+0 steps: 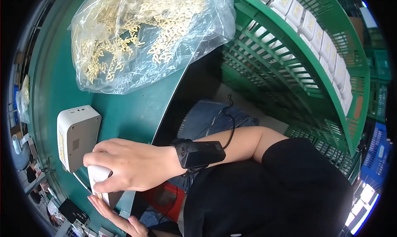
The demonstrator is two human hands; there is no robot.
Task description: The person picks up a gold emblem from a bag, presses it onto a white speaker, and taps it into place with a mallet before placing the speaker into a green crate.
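Note:
My right hand (120, 164) reaches in over the green workbench and grips a small white boxy electronic device (96, 173), fingers over its top and thumb on its near side. A bit of gold lettering shows by the thumb; the rest is mostly covered by the hand. My left hand (120, 220) is at the lower edge, its fingers stretched out flat against the device's lower side. Beside the right fingertips stands a second such device (78, 135), with a grey-beige back, a small grille, corner screws and gold letters on its white face.
A clear plastic bag (153, 34) full of gold letter pieces lies on the green bench (136, 109). At right, a large green crate (281, 38) holds rows of white devices (308, 24). A red stool (165, 200) is below the bench edge. Blue crates (374, 154) stand far right.

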